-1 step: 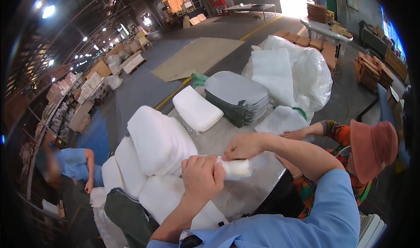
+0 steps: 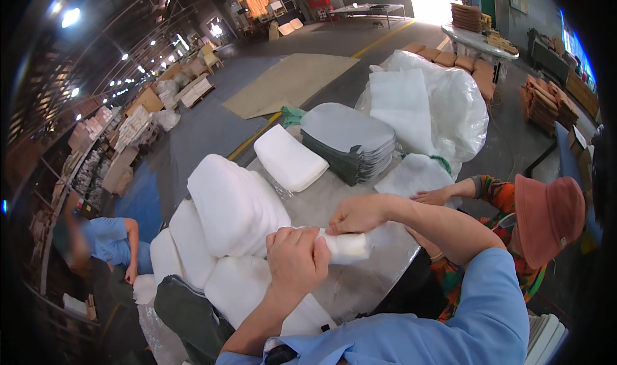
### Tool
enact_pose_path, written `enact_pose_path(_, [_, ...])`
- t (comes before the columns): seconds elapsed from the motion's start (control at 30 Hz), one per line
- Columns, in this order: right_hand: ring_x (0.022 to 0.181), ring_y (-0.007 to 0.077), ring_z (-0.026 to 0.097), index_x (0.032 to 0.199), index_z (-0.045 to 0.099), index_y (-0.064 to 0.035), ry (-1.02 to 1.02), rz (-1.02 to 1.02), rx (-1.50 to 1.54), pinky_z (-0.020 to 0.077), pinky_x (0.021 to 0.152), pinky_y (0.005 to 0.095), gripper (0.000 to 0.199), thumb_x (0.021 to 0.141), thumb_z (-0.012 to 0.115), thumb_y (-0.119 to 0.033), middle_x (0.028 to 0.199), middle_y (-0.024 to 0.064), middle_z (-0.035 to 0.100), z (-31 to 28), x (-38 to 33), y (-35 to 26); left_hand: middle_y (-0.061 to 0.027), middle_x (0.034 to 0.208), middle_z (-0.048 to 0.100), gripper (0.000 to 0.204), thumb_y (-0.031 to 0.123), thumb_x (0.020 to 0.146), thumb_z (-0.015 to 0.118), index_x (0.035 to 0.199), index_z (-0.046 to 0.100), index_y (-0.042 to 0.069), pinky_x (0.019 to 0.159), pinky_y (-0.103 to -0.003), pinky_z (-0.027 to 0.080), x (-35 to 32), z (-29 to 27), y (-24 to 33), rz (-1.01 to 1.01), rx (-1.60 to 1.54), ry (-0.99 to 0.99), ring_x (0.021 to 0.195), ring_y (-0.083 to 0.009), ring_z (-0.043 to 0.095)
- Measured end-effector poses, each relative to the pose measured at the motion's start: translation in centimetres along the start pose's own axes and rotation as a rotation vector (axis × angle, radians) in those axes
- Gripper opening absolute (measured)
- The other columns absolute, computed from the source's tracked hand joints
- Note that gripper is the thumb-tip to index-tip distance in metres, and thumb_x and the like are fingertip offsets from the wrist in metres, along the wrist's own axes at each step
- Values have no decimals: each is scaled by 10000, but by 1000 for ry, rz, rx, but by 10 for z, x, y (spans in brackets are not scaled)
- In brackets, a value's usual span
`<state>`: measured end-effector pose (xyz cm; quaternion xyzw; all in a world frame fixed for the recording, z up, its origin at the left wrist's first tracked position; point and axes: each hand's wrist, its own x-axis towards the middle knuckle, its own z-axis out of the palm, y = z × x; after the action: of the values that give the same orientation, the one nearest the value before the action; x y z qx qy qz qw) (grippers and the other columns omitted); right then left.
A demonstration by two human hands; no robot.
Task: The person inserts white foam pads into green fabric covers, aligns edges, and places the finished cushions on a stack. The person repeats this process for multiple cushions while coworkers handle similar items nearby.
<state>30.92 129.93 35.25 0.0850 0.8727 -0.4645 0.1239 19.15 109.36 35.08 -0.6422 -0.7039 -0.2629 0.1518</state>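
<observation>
Large factory or warehouse hall, concrete floor with a yellow line (image 2: 257, 135), cardboard boxes (image 2: 138, 130) stacked along aisles, ceiling lamps (image 2: 69, 18), white foam pads (image 2: 234, 204) piled on a worktable (image 2: 360, 281)

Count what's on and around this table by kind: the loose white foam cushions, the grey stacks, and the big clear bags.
White foam cushions: 5, counting the single pad
Rolled white piece in both hands: 1
Grey stack: 1
Clear bag: 1
Total: 8
</observation>
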Motion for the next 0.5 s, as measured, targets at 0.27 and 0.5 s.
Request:
enact_pose_path(0.27, [737,314,647,843,728,3,102,-24,-264,500,741,478,466,1021,607,-410,762,171,702,13,34,39,-71,955,788,263,240,924,637,991,802,46,911,-462,396,-5,-2,-1,-31,-6,19,931,-277,645])
enact_pose_path(0.5, [694,270,628,866,720,7,714,-68,-83,518,706,441,409,1003,674,-376,765,171,692,-20,27,85,-59,965,785,257,218,911,631,1006,808,59,942,-458,394,-10,-3,0,-65,-24,-12,979,-273,640])
